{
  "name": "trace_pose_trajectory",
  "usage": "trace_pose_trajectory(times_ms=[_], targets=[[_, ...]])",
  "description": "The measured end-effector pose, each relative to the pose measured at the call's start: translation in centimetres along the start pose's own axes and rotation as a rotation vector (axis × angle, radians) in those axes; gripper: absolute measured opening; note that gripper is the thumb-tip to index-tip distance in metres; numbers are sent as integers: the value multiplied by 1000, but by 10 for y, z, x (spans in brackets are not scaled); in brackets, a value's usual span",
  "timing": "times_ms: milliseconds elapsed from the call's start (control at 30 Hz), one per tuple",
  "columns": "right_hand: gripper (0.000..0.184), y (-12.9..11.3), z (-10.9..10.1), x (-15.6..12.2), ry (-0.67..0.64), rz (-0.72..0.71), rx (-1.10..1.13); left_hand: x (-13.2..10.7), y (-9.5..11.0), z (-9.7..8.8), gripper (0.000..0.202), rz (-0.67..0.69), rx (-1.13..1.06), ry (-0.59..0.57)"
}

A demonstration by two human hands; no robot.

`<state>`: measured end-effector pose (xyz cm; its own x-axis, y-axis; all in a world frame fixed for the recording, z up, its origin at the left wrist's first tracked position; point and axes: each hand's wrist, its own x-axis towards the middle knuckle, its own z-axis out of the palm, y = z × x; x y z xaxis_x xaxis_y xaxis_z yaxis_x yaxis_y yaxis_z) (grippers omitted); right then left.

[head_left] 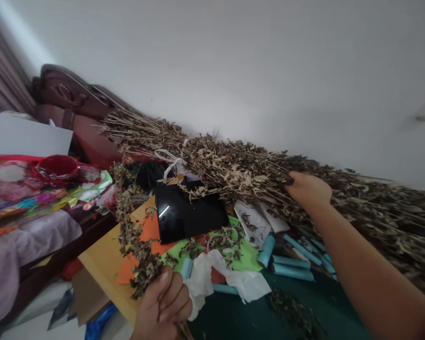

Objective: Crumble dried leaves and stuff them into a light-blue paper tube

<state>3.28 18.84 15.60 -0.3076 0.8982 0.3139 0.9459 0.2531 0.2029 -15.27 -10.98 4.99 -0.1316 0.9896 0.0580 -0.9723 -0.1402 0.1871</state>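
Observation:
My left hand (165, 302) is at the bottom middle, fingers wrapped round the stems of a small bunch of dried leafy sprigs (132, 231) that stands up from the fist. My right hand (306, 189) reaches forward into a big heap of dried leafy branches (241, 172) lying along the wall; its fingers are buried in the twigs, so I cannot see whether they grip anything. A white ribbon (170, 160) ties part of the heap.
A glossy black box (187, 212) lies on orange and green paper sheets (148, 236). Several light blue rolls (290, 264), white crumpled plastic (230, 278) and leaf crumbs cover the green tabletop (241, 316). A red bowl (58, 166) and colourful papers sit on the left.

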Motion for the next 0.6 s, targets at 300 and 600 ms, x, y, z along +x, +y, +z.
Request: trace_pose_trajectory(times_ms=[300,600], targets=[[36,4,6,20,144,-73,-34,7,-27,7,40,25,-33,142],[53,23,13,-9,208,-398,212,5,-36,4,36,37,5,310]])
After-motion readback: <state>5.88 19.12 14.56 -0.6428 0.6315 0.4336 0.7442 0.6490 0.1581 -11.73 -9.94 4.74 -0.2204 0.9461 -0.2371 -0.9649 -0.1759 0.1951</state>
